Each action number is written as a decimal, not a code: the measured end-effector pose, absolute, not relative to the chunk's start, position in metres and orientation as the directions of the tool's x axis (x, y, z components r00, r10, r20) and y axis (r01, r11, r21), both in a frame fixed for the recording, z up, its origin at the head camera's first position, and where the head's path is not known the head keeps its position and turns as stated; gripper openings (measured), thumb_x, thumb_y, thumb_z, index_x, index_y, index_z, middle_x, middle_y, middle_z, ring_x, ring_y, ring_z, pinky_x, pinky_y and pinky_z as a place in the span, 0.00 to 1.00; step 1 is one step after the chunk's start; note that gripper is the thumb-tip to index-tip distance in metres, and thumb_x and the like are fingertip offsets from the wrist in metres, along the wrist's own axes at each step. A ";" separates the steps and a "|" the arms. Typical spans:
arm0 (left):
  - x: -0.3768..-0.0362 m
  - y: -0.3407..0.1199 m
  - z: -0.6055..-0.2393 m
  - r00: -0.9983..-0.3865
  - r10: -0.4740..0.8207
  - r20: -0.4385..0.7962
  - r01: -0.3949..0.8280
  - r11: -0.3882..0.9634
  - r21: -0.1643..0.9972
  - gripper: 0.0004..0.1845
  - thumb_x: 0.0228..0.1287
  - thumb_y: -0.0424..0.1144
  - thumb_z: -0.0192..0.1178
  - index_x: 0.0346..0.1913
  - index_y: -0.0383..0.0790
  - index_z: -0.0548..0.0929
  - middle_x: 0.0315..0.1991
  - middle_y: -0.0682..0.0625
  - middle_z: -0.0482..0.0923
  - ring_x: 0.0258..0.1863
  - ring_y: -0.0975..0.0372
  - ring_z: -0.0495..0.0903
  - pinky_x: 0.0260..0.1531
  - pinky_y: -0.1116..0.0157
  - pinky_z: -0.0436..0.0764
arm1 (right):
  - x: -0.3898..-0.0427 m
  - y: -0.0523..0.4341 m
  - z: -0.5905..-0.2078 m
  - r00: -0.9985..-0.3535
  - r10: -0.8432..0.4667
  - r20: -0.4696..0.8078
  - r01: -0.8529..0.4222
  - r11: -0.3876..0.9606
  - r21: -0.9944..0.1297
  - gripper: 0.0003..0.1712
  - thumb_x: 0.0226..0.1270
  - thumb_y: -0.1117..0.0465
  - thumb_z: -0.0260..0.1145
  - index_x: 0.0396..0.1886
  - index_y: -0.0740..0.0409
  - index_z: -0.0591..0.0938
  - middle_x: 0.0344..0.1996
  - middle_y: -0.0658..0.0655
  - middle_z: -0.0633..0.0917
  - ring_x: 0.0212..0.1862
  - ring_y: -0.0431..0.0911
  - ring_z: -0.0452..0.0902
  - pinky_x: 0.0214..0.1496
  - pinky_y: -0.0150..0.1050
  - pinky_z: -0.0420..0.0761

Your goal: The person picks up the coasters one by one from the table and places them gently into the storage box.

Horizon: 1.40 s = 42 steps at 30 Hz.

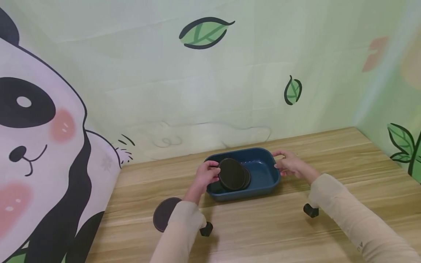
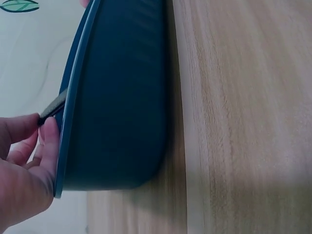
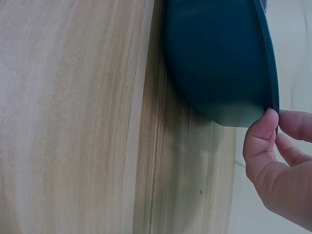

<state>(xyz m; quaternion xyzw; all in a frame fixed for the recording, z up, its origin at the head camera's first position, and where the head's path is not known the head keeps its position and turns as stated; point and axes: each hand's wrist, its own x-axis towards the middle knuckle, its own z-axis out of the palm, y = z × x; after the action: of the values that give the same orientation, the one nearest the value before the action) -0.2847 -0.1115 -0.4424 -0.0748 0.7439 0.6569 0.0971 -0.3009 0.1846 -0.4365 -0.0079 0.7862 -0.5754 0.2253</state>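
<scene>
A blue rectangular basin with rounded corners sits on the wooden table. Within its left half, my left hand pinches a dark round coaster by its left edge, tilted over another dark coaster. In the left wrist view, thumb and fingers of the left hand grip the coaster's edge just above the basin's rim. My right hand holds the basin's right end; the right wrist view has the thumb and fingers of that hand pinching the rim.
Another dark round coaster lies on the table left of the basin, partly behind the left sleeve. A cloth backdrop printed with a panda and leaves rises behind the table.
</scene>
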 end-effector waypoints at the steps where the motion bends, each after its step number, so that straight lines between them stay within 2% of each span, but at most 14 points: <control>1: -0.285 -0.110 -0.443 -0.972 0.005 -0.237 -0.234 0.146 0.961 0.13 0.58 0.27 0.54 0.46 0.30 0.71 0.28 0.49 0.71 0.19 0.65 0.71 0.20 0.73 0.76 | -0.301 0.185 -0.436 -0.899 -0.268 -0.347 0.249 0.338 -0.908 0.30 0.60 0.71 0.51 0.63 0.63 0.55 0.26 0.53 0.73 0.24 0.40 0.71 0.27 0.33 0.75; 5: -0.286 -0.104 -0.443 -0.975 -0.046 -0.218 -0.223 0.230 0.947 0.11 0.57 0.28 0.55 0.44 0.31 0.73 0.29 0.46 0.73 0.19 0.65 0.71 0.20 0.72 0.76 | -0.300 0.184 -0.435 -0.899 -0.262 -0.350 0.255 0.337 -0.907 0.30 0.59 0.71 0.52 0.62 0.63 0.56 0.26 0.53 0.73 0.24 0.40 0.71 0.27 0.33 0.74; 10: -0.287 -0.097 -0.444 -0.978 -0.101 -0.185 -0.208 0.308 0.928 0.10 0.57 0.28 0.55 0.43 0.32 0.74 0.33 0.42 0.76 0.22 0.63 0.73 0.22 0.69 0.78 | -0.300 0.184 -0.435 -0.899 -0.258 -0.355 0.262 0.334 -0.906 0.31 0.59 0.71 0.52 0.63 0.63 0.55 0.26 0.53 0.72 0.24 0.40 0.70 0.26 0.32 0.74; 16: -0.287 -0.093 -0.447 -0.978 -0.137 -0.155 -0.196 0.375 0.906 0.10 0.56 0.27 0.54 0.43 0.33 0.75 0.34 0.43 0.74 0.26 0.61 0.72 0.22 0.71 0.75 | -0.301 0.184 -0.438 -0.899 -0.258 -0.353 0.264 0.325 -0.908 0.32 0.59 0.71 0.52 0.63 0.63 0.54 0.27 0.53 0.73 0.24 0.39 0.70 0.25 0.31 0.73; 20: -0.287 -0.090 -0.451 -0.977 -0.148 -0.154 -0.201 0.404 0.892 0.13 0.54 0.25 0.55 0.45 0.35 0.74 0.36 0.45 0.72 0.32 0.58 0.71 0.28 0.70 0.74 | -0.302 0.184 -0.439 -0.901 -0.256 -0.351 0.260 0.329 -0.908 0.31 0.59 0.71 0.52 0.63 0.62 0.55 0.28 0.53 0.73 0.23 0.39 0.70 0.24 0.30 0.73; 25: -0.286 -0.087 -0.454 -0.977 -0.173 -0.124 -0.190 0.439 0.878 0.18 0.48 0.23 0.56 0.46 0.36 0.74 0.40 0.43 0.73 0.40 0.53 0.71 0.38 0.63 0.74 | -0.302 0.186 -0.440 -0.904 -0.255 -0.344 0.250 0.337 -0.908 0.31 0.59 0.70 0.52 0.63 0.61 0.55 0.27 0.53 0.72 0.23 0.39 0.69 0.25 0.31 0.73; 31: -0.287 -0.086 -0.454 -0.980 -0.166 -0.112 -0.183 0.513 0.838 0.21 0.46 0.22 0.51 0.47 0.36 0.74 0.42 0.41 0.74 0.43 0.53 0.71 0.45 0.59 0.72 | -0.301 0.186 -0.439 -0.900 -0.269 -0.343 0.253 0.318 -0.914 0.31 0.60 0.70 0.52 0.63 0.62 0.54 0.25 0.51 0.71 0.23 0.39 0.69 0.25 0.31 0.73; 42: -0.283 -0.087 -0.457 -0.979 -0.104 -0.176 -0.203 0.609 0.767 0.21 0.51 0.26 0.48 0.51 0.35 0.71 0.52 0.39 0.71 0.47 0.51 0.70 0.45 0.57 0.72 | -0.302 0.184 -0.440 -0.901 -0.254 -0.352 0.262 0.328 -0.908 0.31 0.60 0.71 0.51 0.63 0.61 0.55 0.25 0.52 0.72 0.22 0.39 0.69 0.23 0.30 0.73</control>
<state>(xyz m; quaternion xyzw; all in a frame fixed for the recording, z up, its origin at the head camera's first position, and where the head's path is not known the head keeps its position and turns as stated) -0.2832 -0.0872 -0.4569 -0.0857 0.8951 0.4338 0.0570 -0.3016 0.1845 -0.4397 0.0025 0.7838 -0.5797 0.2227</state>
